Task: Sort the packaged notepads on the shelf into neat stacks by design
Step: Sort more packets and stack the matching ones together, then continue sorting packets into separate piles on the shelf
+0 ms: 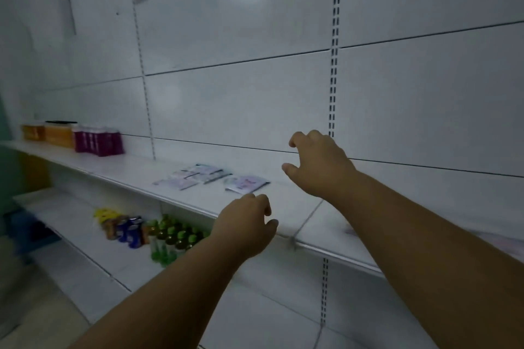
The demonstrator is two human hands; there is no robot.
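white shelf point(136, 171): flat notepads point(209, 177) strewn lengthwise along it; left hand point(246, 224) and right hand point(317, 167) loosely curled, gripping nothing.

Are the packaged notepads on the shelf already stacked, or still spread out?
Spread out. The notepads lie flat, scattered and partly overlapping on the shelf; neither hand touches them.

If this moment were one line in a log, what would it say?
left hand: empty, at shelf edge | right hand: empty, above shelf | notepads: scattered, untouched
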